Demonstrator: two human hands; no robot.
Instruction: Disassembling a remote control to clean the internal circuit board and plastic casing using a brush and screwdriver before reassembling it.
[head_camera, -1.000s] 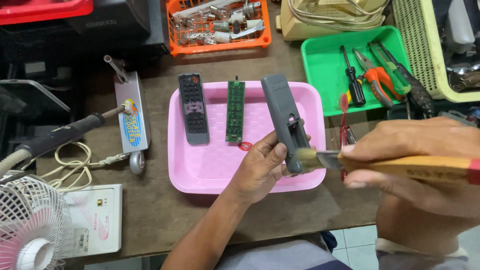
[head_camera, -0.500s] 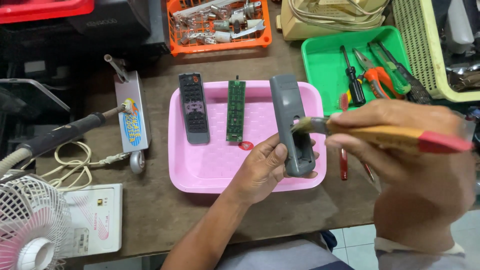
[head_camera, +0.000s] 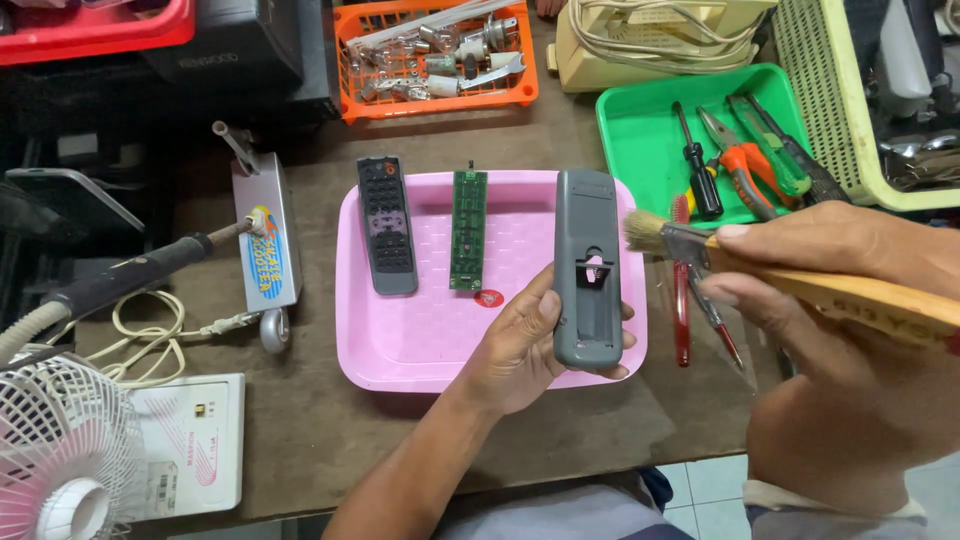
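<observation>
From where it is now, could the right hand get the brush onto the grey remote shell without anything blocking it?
Probably yes. The right hand holds the brush with its bristles just right of the grey remote shell, which the left hand holds up over the pink tray. Nothing lies between bristles and shell.

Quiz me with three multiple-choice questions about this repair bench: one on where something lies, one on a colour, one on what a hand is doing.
1. Where does the green circuit board lie?
A. in the pink tray
B. in the orange basket
C. on the fan

2. What colour is the tray holding the screwdrivers and pliers?
A. red
B. green
C. blue

3. What does the right hand hold?
A. nothing
B. a screwdriver
C. a brush

Answers:
1 A: the board sits on the pink tray beside the dark keypad cover.
2 B: the green tray holds the tools.
3 C: its fingers grip the wooden handle, bristles near the grey remote shell in the left hand.
</observation>
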